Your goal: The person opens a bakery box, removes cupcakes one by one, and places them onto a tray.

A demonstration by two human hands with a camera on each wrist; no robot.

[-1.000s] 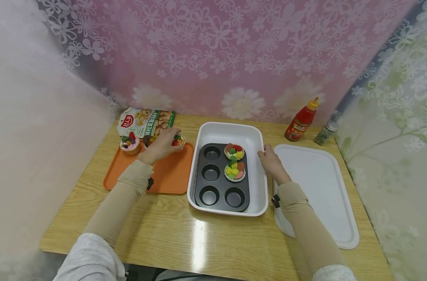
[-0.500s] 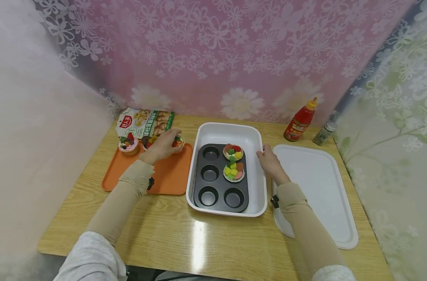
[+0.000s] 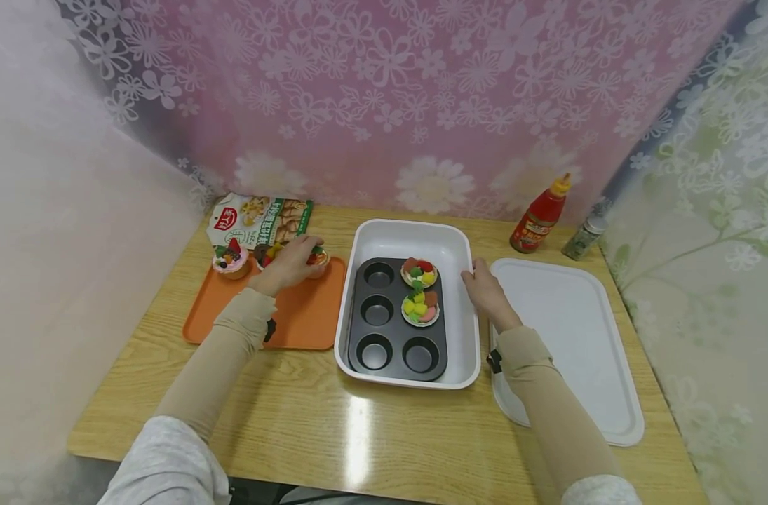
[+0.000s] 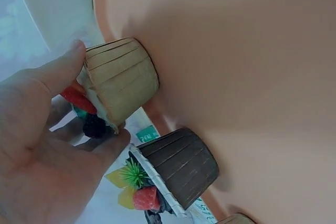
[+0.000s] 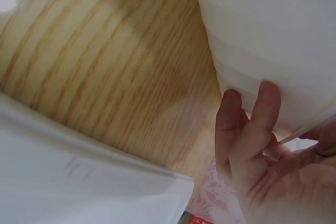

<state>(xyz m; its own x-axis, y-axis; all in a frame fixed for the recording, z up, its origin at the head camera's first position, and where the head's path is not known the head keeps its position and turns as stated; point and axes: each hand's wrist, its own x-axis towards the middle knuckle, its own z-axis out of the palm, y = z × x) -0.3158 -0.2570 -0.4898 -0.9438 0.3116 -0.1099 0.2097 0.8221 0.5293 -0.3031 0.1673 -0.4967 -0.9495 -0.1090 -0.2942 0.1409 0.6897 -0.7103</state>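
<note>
Fingers of the left hand [image 3: 287, 265] pinched a tan cupcake [image 4: 118, 85] at the upper left of the head view, on the orange tray [image 3: 298, 319] beside a brown cupcake [image 4: 176, 169]. The right hand [image 3: 487, 291] held the white dish [image 3: 409, 235] by its wall. Gripping the paper cup low, I judged, would spare the fruit topping.

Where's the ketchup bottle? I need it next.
In the head view, the ketchup bottle stands at the table's far right, beside a small spice jar, behind the white tray.
</note>
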